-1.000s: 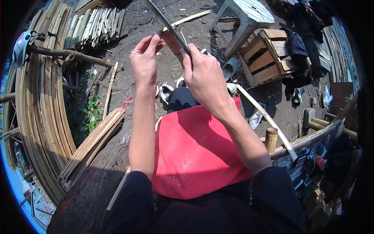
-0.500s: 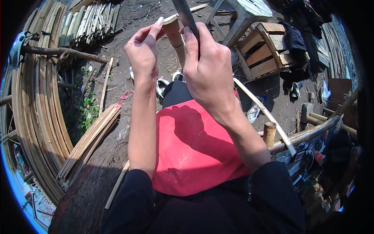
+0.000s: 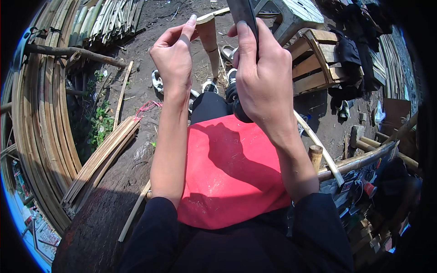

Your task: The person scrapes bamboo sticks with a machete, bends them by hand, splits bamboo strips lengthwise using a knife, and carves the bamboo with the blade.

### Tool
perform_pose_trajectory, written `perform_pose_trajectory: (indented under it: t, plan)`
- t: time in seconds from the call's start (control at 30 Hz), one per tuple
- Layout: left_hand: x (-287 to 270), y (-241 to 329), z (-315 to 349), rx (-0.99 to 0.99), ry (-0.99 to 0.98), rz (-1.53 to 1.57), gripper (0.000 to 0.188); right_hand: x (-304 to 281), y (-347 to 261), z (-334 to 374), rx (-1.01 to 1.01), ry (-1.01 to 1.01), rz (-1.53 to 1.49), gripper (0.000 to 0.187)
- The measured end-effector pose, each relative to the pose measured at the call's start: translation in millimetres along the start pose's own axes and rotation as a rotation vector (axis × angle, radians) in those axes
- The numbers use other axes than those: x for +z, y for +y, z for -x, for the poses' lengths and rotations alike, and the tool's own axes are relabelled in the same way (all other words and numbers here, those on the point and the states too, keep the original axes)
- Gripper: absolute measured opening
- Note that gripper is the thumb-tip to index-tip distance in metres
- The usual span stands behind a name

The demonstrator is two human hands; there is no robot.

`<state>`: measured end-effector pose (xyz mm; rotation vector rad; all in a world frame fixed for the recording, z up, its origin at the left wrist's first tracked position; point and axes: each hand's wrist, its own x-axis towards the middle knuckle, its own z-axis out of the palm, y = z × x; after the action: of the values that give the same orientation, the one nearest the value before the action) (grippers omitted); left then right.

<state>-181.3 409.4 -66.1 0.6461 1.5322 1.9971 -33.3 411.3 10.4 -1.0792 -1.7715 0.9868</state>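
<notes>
My left hand (image 3: 175, 57) is closed, with thumb and fingers pinching the near end of a thin pale bamboo strip (image 3: 207, 18). The strip crosses the top of a brown wooden post (image 3: 209, 41) standing in front of me, and its far part passes behind a knife. That knife (image 3: 242, 12) has a broad dark blade pointing up and away, and my right hand (image 3: 264, 68) is wrapped round its handle. A black rounded handle end shows below my right hand. Across my lap lies a red cloth (image 3: 227, 182), marked by the shadow of a hand.
Long bamboo slats (image 3: 43, 127) are stacked at left, beside a tied bundle of strips (image 3: 102, 159). More cut bamboo (image 3: 111, 22) lies at the far left. A pale plastic stool (image 3: 296, 16) and a wooden crate (image 3: 314, 59) stand at far right. A bamboo rail (image 3: 355, 164) runs nearer.
My right hand and the knife have shifted right, away from the post. My left hand keeps its pinch on the strip and sits slightly farther right in the picture.
</notes>
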Motion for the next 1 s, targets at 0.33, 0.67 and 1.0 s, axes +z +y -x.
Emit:
perform_pose_trajectory:
  t: [0.33,0.67,1.0]
  plan:
    - [8,-5,9,0.043,0.069,-0.041,0.016,18,35,1,0.024,-0.156,0.338,0.024]
    - [11,-2,10,0.015,0.058,-0.092,0.017,-4,9,-7,0.054,-0.018,-0.105,0.032]
    - [-8,33,31,0.063,0.348,-0.089,0.029,13,29,2,0.067,-0.150,0.422,0.023]
